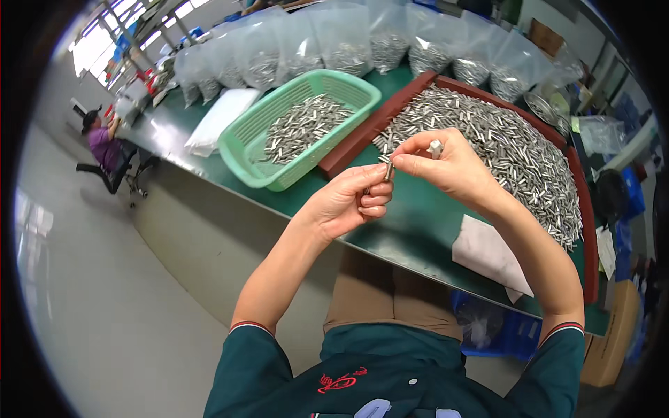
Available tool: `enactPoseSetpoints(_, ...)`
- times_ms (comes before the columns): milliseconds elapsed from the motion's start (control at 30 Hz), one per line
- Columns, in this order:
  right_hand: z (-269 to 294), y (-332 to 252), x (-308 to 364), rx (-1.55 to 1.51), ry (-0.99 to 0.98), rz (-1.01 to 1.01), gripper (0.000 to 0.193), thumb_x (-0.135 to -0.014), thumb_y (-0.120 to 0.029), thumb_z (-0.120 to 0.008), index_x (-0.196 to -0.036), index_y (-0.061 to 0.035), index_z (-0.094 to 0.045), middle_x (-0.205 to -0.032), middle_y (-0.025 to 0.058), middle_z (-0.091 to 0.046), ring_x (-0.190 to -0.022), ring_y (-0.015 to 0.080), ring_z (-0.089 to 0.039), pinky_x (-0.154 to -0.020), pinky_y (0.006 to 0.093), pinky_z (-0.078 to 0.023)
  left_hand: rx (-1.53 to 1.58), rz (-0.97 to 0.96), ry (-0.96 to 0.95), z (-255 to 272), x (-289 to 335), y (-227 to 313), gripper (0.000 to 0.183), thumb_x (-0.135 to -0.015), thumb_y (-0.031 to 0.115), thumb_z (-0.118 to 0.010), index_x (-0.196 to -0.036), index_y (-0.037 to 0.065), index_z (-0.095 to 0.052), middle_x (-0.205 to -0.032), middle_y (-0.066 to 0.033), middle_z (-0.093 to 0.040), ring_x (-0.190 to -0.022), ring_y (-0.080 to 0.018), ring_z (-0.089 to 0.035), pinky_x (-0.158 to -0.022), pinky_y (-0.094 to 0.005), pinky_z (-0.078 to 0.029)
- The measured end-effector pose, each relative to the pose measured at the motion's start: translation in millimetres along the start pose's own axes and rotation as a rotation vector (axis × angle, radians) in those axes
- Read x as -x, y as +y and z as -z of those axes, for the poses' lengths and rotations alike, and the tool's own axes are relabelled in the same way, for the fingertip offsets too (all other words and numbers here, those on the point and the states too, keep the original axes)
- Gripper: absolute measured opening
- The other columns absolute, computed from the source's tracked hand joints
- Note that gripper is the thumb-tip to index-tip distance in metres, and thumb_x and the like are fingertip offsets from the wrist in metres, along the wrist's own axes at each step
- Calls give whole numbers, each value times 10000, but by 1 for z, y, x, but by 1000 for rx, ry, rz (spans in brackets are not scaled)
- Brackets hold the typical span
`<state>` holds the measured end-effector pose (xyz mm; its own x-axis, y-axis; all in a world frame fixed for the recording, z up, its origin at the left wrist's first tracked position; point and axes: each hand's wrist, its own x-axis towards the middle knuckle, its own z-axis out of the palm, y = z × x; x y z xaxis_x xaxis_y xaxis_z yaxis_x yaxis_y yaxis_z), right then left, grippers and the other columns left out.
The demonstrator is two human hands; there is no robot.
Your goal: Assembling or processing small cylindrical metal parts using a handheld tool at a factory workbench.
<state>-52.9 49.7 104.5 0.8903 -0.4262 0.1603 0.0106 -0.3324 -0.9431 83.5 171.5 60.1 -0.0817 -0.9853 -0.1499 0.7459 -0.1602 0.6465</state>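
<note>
At the far left of the frame I see another person [104, 150] in a purple top, seated on a chair beside the long green table [418, 223]. Moving right, a flat white bag [219, 120] lies on the table, and next to it stands a green plastic basket [240, 143] partly filled with small metal pins. Along the upper edge runs a row of clear plastic bags [334, 38], each with metal parts at its bottom.

Near the centre of the frame my left hand [348, 202] is raised over the table edge, fingers curled together, thumb and forefinger pinched on a small metal pin [388, 171] that stands roughly upright. Just right of it my right hand [446, 167] meets the left; its thumb and forefinger close on the top of the same pin, and a second small metal piece [435, 147] sits gripped higher up between its fingers. So both hands are clamped on the pin, which sits between them, above the table and in front of the tray.

Behind the hands, from centre to right, a dark red tray [352, 150] holds a broad heap of metal pins [502, 146]. Lower right, a white sheet [488, 254] rests on the table near my right forearm. Below it a blue bin [516, 334] shows under the table, and a cardboard box [613, 341] sits at the far right.
</note>
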Motion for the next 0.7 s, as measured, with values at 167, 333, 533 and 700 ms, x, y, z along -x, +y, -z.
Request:
enactPoseSetpoints(167, -60, -32, -32, 31, -285, -33, 155, -760, -130, -596, -748, 23, -617, -635, 1, -562, -572, 32, -451, -509, 194, -365, -20, -137, 78, 26, 73, 10, 141, -867, 200, -525, -791, 87, -487, -642, 52, -333, -524, -33, -257, -454, -165, -237)
enactPoseSetpoints(333, -112, -43, -53, 18, -476, -120, 160, -734, -173, -599, -722, -13, -611, -582, -30, -502, -496, 28, -384, -437, 199, -294, -3, -254, 189, 42, 129, 11, 154, -865, 215, -530, -794, 85, -488, -626, 59, -330, -512, -27, -254, -454, -158, -237)
enactPoseSetpoints(533, -145, -43, -67, -174, -468, -228, 138, -716, -171, -602, -713, -37, -571, -514, -63, -372, -446, 26, -291, -402, 199, -225, -235, -360, 401, 62, 180, 5, 244, -861, 278, -532, -763, 57, -498, -586, 56, -335, -489, -29, -261, -441, -168, -236)
enactPoseSetpoints(700, -163, -46, -68, -266, -453, -270, 120, -760, -133, -591, -686, -78, -514, -501, -88, -309, -409, 18, -199, -386, 217, -132, -1394, -598, 1283, 107, 215, -8, 212, -841, 236, -566, -822, 25, -558, -515, 75, -328, -447, -27, -243, -423, -186, -216)
